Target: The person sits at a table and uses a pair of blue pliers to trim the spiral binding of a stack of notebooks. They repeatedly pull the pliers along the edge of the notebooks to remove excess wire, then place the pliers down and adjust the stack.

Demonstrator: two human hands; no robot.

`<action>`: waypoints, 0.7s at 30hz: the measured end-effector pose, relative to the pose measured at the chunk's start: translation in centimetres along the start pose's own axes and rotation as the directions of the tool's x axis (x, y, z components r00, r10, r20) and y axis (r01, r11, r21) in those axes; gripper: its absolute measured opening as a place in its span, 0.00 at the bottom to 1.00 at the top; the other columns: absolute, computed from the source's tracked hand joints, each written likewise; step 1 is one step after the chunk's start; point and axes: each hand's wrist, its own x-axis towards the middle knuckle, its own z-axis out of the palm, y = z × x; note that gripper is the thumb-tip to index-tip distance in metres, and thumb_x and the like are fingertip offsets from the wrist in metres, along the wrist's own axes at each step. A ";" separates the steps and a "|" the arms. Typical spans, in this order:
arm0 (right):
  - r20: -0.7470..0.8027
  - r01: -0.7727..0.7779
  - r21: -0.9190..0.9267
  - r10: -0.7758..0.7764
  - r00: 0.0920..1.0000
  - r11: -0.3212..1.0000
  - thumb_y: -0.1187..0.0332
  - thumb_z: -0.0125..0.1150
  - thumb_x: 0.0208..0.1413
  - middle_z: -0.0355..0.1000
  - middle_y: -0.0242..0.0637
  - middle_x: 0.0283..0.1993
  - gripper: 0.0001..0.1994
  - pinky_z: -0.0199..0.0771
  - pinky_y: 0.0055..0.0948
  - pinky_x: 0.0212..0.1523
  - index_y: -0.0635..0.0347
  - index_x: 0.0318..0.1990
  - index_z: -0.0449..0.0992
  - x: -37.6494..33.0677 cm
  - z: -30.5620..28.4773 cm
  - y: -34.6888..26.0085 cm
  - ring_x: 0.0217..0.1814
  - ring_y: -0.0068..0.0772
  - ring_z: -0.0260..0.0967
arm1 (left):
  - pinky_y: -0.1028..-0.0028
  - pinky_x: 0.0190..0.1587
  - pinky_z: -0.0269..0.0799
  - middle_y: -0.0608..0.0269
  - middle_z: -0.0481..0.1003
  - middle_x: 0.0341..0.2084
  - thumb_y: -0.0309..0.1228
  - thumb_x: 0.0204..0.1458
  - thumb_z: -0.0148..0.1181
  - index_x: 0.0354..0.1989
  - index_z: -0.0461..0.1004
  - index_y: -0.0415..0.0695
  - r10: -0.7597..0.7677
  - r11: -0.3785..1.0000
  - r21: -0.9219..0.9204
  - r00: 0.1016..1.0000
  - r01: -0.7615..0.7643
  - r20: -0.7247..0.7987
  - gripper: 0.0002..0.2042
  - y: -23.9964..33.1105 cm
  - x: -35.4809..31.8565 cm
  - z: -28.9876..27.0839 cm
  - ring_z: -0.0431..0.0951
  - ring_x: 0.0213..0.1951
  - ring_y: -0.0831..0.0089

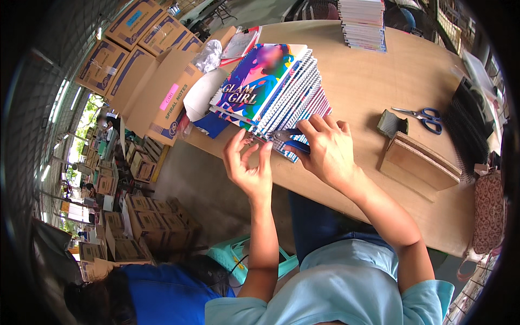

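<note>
A stack of spiral notebooks [271, 81] lies at the table's near left edge, its top cover bright and multicoloured. My right hand [327, 146] is closed around blue-handled pliers [295, 142], their metal jaws at the near corner of the stack, beside the wire bindings. My left hand [249, 165] is raised at the same corner, with its fingers curved and apart. Its thumb is close to the plier jaws, and its index finger is near the notebook edge. Whether the jaws grip a wire end is too small to tell.
Blue-handled scissors [425, 116] and a cardboard holder [420, 162] rest on the table's right side. Another pile of notebooks [363, 27] stands at the far edge. Cardboard boxes [162, 100] crowd the left. A person in blue [168, 295] is close at lower left.
</note>
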 end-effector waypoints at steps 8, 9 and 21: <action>0.003 -0.049 0.021 0.049 0.999 0.999 0.53 0.71 0.43 0.69 0.34 0.36 0.21 0.65 0.46 0.39 0.53 0.40 0.74 -0.8 -0.5 0.1 0.41 0.37 0.68 | 0.78 0.35 0.79 0.57 0.76 0.36 0.17 0.53 0.63 0.46 0.73 0.32 -0.098 0.991 -0.100 0.991 0.089 -0.090 0.12 -0.8 1.8 0.8 0.78 0.37 0.75; 0.002 -0.046 0.026 0.046 0.999 0.999 0.53 0.72 0.43 0.69 0.34 0.37 0.21 0.65 0.45 0.39 0.53 0.40 0.74 -0.8 -0.4 0.1 0.41 0.37 0.68 | 0.78 0.35 0.79 0.57 0.77 0.36 0.19 0.55 0.61 0.47 0.72 0.32 -0.092 0.991 -0.101 0.994 0.086 -0.063 0.12 -0.9 1.9 0.6 0.79 0.37 0.76; 0.013 0.004 -0.018 -0.004 1.000 1.000 0.53 0.67 0.48 0.72 0.38 0.38 0.19 0.65 0.49 0.40 0.58 0.39 0.75 1.3 0.4 -1.6 0.42 0.42 0.70 | 0.76 0.39 0.81 0.54 0.77 0.38 0.19 0.56 0.59 0.48 0.72 0.31 -0.170 0.969 -0.182 0.985 0.168 0.002 0.12 -0.1 1.0 -0.9 0.81 0.37 0.72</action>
